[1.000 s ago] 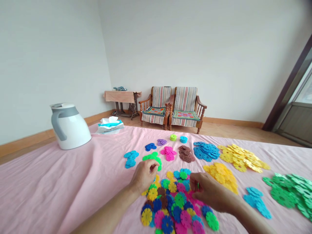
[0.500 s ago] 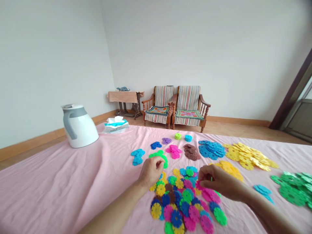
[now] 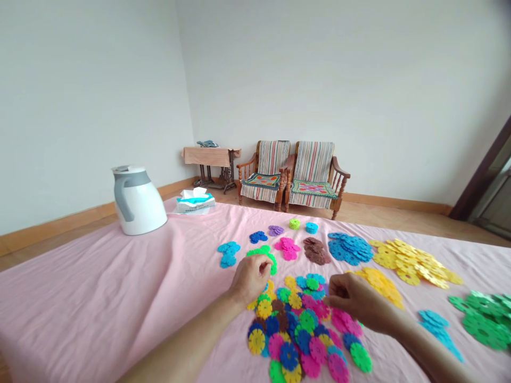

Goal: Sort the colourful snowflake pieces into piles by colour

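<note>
My left hand (image 3: 251, 276) is closed, fingers curled in, just in front of the small bright green pile of notched plastic discs (image 3: 272, 261). Whatever it may hold is hidden. Over the right side of a mixed heap of coloured notched discs (image 3: 306, 321), my right hand (image 3: 353, 299) is closed too, thumb and fingertips pressed together beside pink discs (image 3: 320, 308). I cannot make out what lies between its fingers. The heap mixes pink, yellow, green, blue and brown discs.
Sorted piles lie beyond: light blue (image 3: 228, 254), pink (image 3: 287, 248), brown (image 3: 316, 251), blue (image 3: 350, 248), yellow (image 3: 415, 261) and dark green (image 3: 485, 319). A white jug (image 3: 141, 205) and a tissue box (image 3: 195, 202) stand left on the pink cloth (image 3: 99, 298). Two armchairs (image 3: 311, 175) are behind.
The view has shifted slightly, moving the background right. The gap between my right thumb and fingers has narrowed. A green bit seen there before no longer shows. My left hand stays closed.
</note>
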Motion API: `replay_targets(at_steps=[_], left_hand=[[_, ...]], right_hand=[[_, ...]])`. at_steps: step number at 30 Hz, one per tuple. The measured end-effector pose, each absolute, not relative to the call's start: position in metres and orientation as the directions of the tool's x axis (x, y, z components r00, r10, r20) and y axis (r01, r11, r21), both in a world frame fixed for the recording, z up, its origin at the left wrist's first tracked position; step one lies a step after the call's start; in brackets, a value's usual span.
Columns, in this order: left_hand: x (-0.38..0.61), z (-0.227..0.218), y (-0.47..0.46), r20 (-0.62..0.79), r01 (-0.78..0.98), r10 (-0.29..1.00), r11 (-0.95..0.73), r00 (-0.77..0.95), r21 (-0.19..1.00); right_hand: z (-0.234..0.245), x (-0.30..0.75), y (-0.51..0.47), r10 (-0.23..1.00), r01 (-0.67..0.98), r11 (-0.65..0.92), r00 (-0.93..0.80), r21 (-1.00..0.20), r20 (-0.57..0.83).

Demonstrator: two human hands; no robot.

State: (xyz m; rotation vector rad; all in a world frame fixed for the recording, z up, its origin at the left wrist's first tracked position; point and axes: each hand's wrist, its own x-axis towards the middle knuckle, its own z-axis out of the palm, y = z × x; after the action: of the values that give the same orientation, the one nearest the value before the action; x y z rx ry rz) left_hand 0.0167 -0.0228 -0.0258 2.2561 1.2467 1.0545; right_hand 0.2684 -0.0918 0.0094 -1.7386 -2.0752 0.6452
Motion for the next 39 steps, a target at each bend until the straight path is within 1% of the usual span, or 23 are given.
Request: replay_targets(at_steps=[2, 5, 7, 11, 16, 23, 28, 31, 33, 39], left_hand=[[0.018, -0.026, -0.023, 0.442, 0.567, 0.837, -0.545, 0.323, 0.617], [0.019, -0.028, -0.024, 0.457, 0.563, 0.839, -0.54, 0.296, 0.626], [0.019, -0.03, -0.025, 0.472, 0.555, 0.84, -0.535, 0.269, 0.636], [0.018, -0.029, -0.027, 0.494, 0.537, 0.846, -0.517, 0.201, 0.666], [0.019, -0.024, -0.032, 0.5, 0.519, 0.851, -0.502, 0.158, 0.692], [0.018, -0.023, -0.037, 0.483, 0.496, 0.869, -0.47, 0.111, 0.73], [0.015, -0.025, -0.037, 0.466, 0.502, 0.879, -0.451, 0.106, 0.738], [0.015, -0.024, -0.039, 0.444, 0.506, 0.889, -0.433, 0.107, 0.746], [0.016, -0.024, -0.041, 0.446, 0.505, 0.889, -0.434, 0.106, 0.746], [0.02, -0.024, -0.044, 0.463, 0.527, 0.867, -0.484, 0.183, 0.698]], right_hand=[[0.01, 0.273, -0.089, 0.989, 0.802, 0.125, -0.145, -0.584, 0.013], [0.007, 0.278, -0.084, 0.992, 0.723, 0.118, -0.12, -0.681, 0.044], [0.003, 0.278, -0.079, 0.99, 0.695, 0.136, -0.112, -0.706, 0.081], [-0.001, 0.264, -0.059, 0.981, 0.737, 0.184, -0.093, -0.65, 0.172], [0.005, 0.238, -0.019, 0.975, 0.791, 0.181, -0.069, -0.584, 0.21], [-0.008, 0.22, 0.024, 0.974, 0.822, 0.153, -0.031, -0.549, 0.224], [0.006, 0.229, 0.03, 0.964, 0.805, 0.218, -0.089, -0.552, 0.25], [0.018, 0.237, 0.021, 0.963, 0.783, 0.233, -0.104, -0.577, 0.247], [0.016, 0.244, 0.007, 0.968, 0.767, 0.21, -0.078, -0.606, 0.237], [-0.03, 0.275, -0.063, 0.982, 0.668, 0.092, 0.063, -0.738, 0.18]])
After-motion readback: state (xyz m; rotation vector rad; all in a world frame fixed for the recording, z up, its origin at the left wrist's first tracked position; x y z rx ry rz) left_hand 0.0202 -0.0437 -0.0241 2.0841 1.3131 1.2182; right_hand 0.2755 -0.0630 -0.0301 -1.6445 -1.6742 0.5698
